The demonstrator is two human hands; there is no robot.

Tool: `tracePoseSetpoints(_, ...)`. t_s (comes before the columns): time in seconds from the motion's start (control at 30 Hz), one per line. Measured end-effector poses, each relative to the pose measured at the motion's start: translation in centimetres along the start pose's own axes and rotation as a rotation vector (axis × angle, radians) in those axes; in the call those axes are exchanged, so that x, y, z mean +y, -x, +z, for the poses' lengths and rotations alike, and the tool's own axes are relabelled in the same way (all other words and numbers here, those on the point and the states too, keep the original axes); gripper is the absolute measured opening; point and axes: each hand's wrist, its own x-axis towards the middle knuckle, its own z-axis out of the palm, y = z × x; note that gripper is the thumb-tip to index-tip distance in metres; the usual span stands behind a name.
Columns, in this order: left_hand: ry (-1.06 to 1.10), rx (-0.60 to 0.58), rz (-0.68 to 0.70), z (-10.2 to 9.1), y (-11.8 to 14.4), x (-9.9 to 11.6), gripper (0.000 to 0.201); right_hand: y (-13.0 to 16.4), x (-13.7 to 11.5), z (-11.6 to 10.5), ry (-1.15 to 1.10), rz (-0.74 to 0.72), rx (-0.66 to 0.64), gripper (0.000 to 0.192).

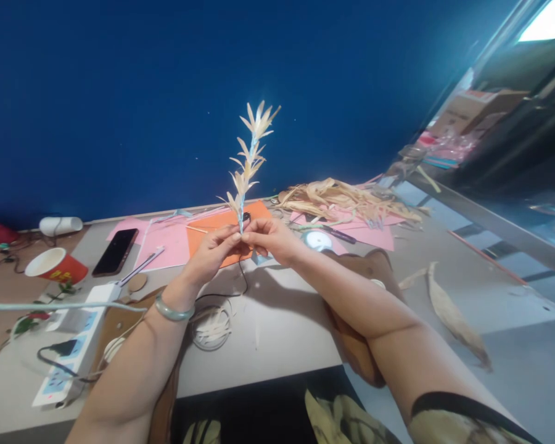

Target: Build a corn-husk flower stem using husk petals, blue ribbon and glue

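Both hands meet above the tabletop point(277, 333), holding a handmade sprig point(248, 166) upright against the blue wall. Left hand point(213, 253) and right hand point(272, 239) are fingertip to fingertip, each pinched on the bare lower end of the stem just under the lowest leaves. A jade-coloured bangle point(172, 309) sits on the left wrist.

Sprig: thin stem wrapped in pale blue, narrow straw-coloured leaflets fanning off both sides up to a tuft at the tip. Looks very light, dry and papery. Stem probably holds its line, since it stands straight with support only at the base; leaflets likely crease or snap if squeezed. Safest hold is where the fingers are now, on the wrapped stem below the leaves, not on the blades.

Around: a heap of dried husk strips point(346, 200) far right, orange sheet point(213, 225) and pink sheet point(164, 243) beneath the hands, a phone point(115, 251), a red paper cup point(55, 265) on its side, a power strip point(74, 345) at left, and a single dried husk point(453, 317) lying well apart at right.
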Motion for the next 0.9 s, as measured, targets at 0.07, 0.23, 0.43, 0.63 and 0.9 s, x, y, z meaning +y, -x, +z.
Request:
tracePoseSetpoints(0.07, -0.006, 0.034, 0.027, 0.07, -0.06, -0.26, 0.031, -0.14, 0.15, -0.17, -0.01, 0.001, -0.006, 0.031)
tracePoseSetpoints(0.23, 0.024, 0.158, 0.026, 0.34, -0.16, -0.31, 0.032, -0.22, 0.28, -0.17, -0.006, 0.055, 0.016, 0.033)
tracePoseSetpoints(0.43, 0.045, 0.221, -0.016, 0.56, 0.04, 0.25, 0.032, -0.05, 0.01, 0.06, 0.047, 0.08, 0.062, 0.034)
tracePoseSetpoints(0.63, 0.017, 0.22, -0.011, 0.41, 0.24, 0.44, 0.031, 0.02, -0.11, 0.0, 0.097, 0.078, 0.065, 0.035)
tracePoseSetpoints(0.9, -0.035, 0.285, 0.0, 0.61, 0.24, 0.5, 0.034, 0.15, -0.23, 0.32, 0.119, 0.049, 0.074, 0.034)
